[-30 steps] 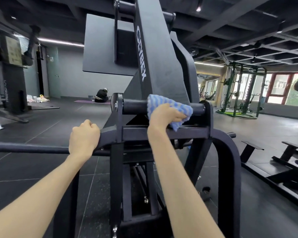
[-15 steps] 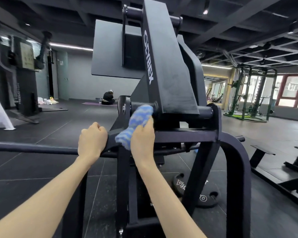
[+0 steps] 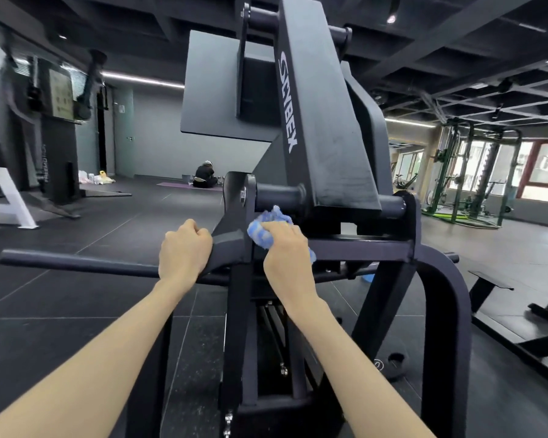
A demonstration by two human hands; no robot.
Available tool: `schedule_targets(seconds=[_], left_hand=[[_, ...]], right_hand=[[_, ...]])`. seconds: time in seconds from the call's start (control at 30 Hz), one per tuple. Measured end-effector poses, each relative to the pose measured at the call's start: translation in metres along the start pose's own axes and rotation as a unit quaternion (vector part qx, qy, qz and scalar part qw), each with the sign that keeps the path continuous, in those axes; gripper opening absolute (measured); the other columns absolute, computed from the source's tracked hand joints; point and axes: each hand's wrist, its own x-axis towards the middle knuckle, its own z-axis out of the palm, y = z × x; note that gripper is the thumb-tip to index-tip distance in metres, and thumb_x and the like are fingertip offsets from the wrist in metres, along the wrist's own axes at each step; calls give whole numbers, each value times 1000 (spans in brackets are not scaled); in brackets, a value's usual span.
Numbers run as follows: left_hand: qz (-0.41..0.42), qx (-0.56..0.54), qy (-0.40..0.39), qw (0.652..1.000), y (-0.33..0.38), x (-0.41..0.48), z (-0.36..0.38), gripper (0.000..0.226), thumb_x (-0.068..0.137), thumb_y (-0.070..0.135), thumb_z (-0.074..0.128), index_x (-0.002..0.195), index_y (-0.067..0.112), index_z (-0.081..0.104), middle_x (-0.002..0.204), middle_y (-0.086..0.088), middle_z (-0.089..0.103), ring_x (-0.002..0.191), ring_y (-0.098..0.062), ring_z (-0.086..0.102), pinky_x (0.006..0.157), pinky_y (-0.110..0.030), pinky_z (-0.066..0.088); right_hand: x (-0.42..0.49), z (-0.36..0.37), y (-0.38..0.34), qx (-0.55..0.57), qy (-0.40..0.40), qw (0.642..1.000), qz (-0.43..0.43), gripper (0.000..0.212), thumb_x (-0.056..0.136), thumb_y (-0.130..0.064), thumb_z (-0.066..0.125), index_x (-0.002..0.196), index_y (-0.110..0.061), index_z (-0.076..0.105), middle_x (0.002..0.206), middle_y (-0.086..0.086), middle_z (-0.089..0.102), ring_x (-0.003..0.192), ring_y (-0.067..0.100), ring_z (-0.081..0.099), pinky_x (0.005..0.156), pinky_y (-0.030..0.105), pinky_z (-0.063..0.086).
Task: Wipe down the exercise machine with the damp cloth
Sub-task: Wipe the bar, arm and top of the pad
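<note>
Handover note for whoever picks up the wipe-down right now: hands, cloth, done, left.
Left hand: gripping the frame where the long side bar meets the exercise machine, bracing.
Right hand: holds the blue cloth bunched, pressed on the horizontal crossbeam just under the pivot roller, beside the left upright plate.
Done: cannot tell from this view which surfaces are already wiped; no wet marks are visible.
Left: probably the rest of the crossbeam to the right, the sloped arm with the logo, the side bar and the lower frame.
</note>
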Motion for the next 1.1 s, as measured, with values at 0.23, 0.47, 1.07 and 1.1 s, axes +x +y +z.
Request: schedule_targets(seconds=[0.23,0.47,1.07,1.1], left_hand=[[-11,-117,27,993,-9,7,-1,23,81,7,37,85,9,59,85,-13,67,86,-34,58,75,-38,45],[-34,-134,-6,990,-46,-3,-9,28,86,5,33,91,12,60,105,-12,64,101,-31,52,79,-33,37],[-41,-102,-31,993,-49,-6,-9,28,92,18,34,96,6,58,95,-14,61,90,-32,53,75,-37,39],[-36,-101,-34,994,-50,-6,-10,28,92,17,33,97,6,58,96,-14,62,92,-33,52,74,-37,38]], right_hand=[[65,25,-52,-118,-109,981,-107,49,75,-2,32,108,-5,68,114,10,63,122,32,44,109,44,22],[-9,32,-17,-93,-28,978,-184,61,67,0,25,105,-12,72,120,6,65,98,28,54,96,36,35],[-77,59,0,-15,-16,997,-80,81,68,25,38,140,-11,45,149,-1,33,134,26,32,111,41,32],[-81,60,-5,1,-1,997,-74,75,70,24,39,136,-10,49,146,0,39,131,26,36,108,44,35]])
